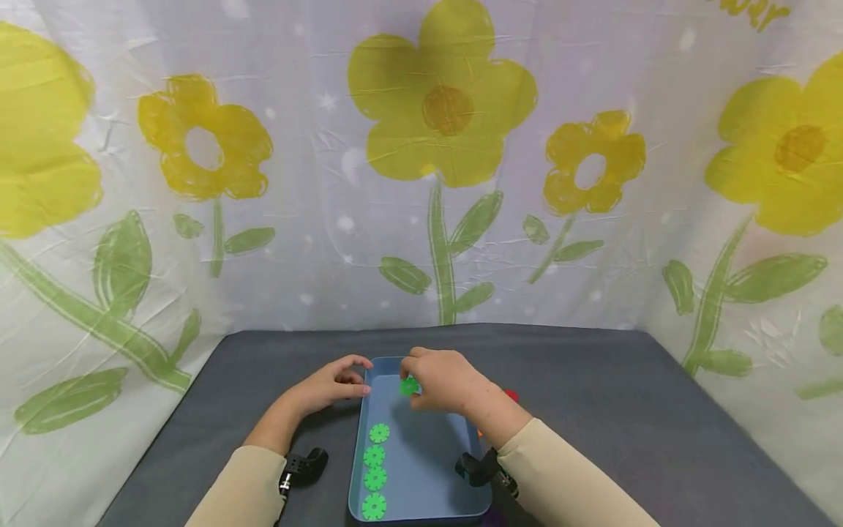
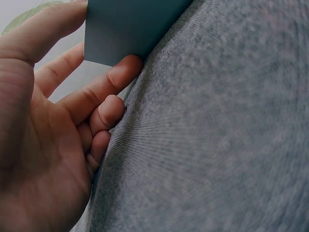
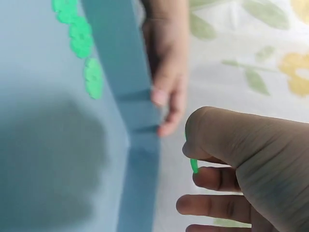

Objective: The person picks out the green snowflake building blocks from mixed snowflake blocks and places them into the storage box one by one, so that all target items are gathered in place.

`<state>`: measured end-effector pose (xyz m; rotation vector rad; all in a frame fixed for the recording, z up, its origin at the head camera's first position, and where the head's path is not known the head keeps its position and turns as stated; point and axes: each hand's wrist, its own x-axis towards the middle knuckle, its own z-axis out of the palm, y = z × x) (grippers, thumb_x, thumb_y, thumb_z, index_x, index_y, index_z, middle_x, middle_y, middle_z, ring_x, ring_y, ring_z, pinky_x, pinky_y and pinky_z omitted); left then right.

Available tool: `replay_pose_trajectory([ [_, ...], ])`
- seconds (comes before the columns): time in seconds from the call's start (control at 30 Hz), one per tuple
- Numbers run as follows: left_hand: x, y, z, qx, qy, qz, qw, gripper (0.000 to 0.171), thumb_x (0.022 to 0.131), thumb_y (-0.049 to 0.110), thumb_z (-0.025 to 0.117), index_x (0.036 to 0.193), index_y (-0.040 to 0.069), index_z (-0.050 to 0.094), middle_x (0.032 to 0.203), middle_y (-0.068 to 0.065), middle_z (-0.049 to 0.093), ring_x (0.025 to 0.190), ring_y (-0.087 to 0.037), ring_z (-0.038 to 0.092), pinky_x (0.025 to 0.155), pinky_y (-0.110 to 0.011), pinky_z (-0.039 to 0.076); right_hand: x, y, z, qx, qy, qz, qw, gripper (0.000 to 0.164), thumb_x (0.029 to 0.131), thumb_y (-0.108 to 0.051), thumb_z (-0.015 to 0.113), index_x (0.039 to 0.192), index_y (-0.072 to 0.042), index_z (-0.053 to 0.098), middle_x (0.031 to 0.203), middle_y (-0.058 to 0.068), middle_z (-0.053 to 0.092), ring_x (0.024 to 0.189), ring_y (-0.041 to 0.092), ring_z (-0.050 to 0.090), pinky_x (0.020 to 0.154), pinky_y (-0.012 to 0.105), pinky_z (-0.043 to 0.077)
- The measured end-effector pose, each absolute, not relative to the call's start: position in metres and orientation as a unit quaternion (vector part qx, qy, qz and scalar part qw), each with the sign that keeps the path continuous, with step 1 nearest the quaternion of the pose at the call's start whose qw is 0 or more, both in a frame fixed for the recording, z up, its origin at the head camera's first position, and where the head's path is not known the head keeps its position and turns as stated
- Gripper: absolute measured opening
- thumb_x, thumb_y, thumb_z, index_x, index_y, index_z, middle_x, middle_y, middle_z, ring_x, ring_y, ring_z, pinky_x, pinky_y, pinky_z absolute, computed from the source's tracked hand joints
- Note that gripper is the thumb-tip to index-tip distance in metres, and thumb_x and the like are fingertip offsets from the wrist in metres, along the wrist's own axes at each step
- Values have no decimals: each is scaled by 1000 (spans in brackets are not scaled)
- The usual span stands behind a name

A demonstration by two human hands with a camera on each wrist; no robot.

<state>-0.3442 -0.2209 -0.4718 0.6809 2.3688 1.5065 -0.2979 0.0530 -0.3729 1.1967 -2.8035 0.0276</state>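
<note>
A blue tray (image 1: 426, 439) stands on the dark cloth, with a column of green notched plastic discs (image 1: 375, 479) along its left side. Several of these discs (image 3: 81, 36) show in the right wrist view too. My right hand (image 1: 444, 379) is over the tray's far part, pinching one green notched disc (image 1: 409, 386) between thumb and finger. Only that disc's thin edge is visible in the right wrist view. At the tray's left wall, my left hand (image 1: 332, 382) touches the rim with thumb and fingertips spread apart. The left wrist view shows those fingers against the tray's outer wall (image 2: 116, 34).
Right of the tray, a red piece (image 1: 511, 395) is partly hidden by my right forearm. Bits of orange and purple show beside the tray's right edge. Behind the dark cloth-covered table (image 1: 593, 410) hangs a flower-printed curtain (image 1: 316, 241).
</note>
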Motion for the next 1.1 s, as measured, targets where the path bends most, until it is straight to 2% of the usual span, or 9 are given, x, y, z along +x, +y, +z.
replay_pose_trajectory([
  [0.23,-349,-221,-469,242,812,516,124,52,101,23,70,143,2,48,104,-9,70,98,-27,64,88,-43,48,-311,16,-395,397,-916,-44,-23,31,88,-28,83,117,-22,73,103,-6,60,73,5,52,66,24,48],
  [0.47,-351,-218,-472,260,800,525,128,50,101,20,68,142,0,48,106,-11,71,100,-27,65,88,-45,49,-313,4,-415,396,-915,-56,-51,31,92,-24,79,122,-24,72,108,-6,62,83,6,57,77,27,50],
  [0.6,-350,-218,-470,261,803,521,125,49,101,20,69,141,0,49,104,-11,71,97,-29,64,83,-44,48,-313,7,-415,400,-913,-10,-76,32,96,-18,74,127,-22,71,113,-3,63,88,8,58,80,27,50],
  [0.77,-347,-219,-467,257,805,520,124,50,101,20,69,142,1,48,104,-11,71,96,-29,64,82,-44,47,-309,22,-404,395,-908,76,-118,36,98,-12,69,133,-18,67,123,0,64,104,11,63,86,29,51],
  [0.83,-347,-220,-467,255,806,520,125,51,101,21,69,143,1,47,104,-11,70,97,-29,64,84,-44,48,-307,31,-400,394,-906,98,-122,37,99,-12,68,135,-17,66,124,2,64,105,12,63,85,29,51],
  [1.0,-348,-218,-467,243,811,517,126,51,100,22,70,142,2,48,104,-11,70,98,-28,64,86,-45,48,-297,60,-394,411,-895,142,-100,34,99,-8,65,132,-14,66,122,5,63,90,10,61,78,28,51],
  [1.1,-348,-217,-466,234,817,512,126,49,100,22,70,141,4,50,105,-10,69,98,-27,64,86,-45,48,-287,80,-391,421,-890,157,-75,31,99,-6,62,129,-13,68,121,4,63,94,13,63,80,28,51],
])
